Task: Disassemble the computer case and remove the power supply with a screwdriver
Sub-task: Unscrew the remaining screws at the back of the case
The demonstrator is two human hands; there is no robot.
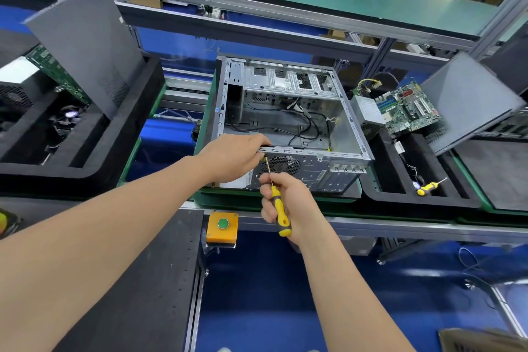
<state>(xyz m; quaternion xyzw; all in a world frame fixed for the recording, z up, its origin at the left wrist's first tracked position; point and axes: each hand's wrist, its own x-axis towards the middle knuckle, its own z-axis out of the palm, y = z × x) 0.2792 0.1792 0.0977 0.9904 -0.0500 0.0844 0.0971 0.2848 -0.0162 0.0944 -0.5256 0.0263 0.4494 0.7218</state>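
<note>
Loosening a rear-panel screw on the case (288,111), set open side up on the green tray (337,199) mid-line. Left hand (228,157) curled over the rear rim near the left corner, gripping it. Right hand (285,203) wrapped round the yellow handle of the screwdriver (278,206), tip set at a screw just under the rim, beside the grille (281,164). Supply probably behind that grille, in the near-left corner of the case. Mostly hidden by rim and left hand, so cannot tell for sure.

Keep the shaft in line with the screw, not tilted. Push in firmly while turning, to avoid slipping out of the head. Hold the rim down hard with the left hand against sliding on the tray. Ease off over the last turns and catch the screw before losing it inside. Steady the supply on freeing the last screw. Mind the loose cables (311,128) inside.

Counted:
- One open case.
- Two screwdrivers: one in hand, a spare (427,188) lying in the black tray (423,204) at right.
- Two grey panels: left panel (85,46) and right panel (468,100), both leaning.
- Two boards: right board (408,107) and left board (54,74).
- One silver box (367,111) with wires, just beside the right board, perhaps another supply.
- One green button (223,223).
</note>
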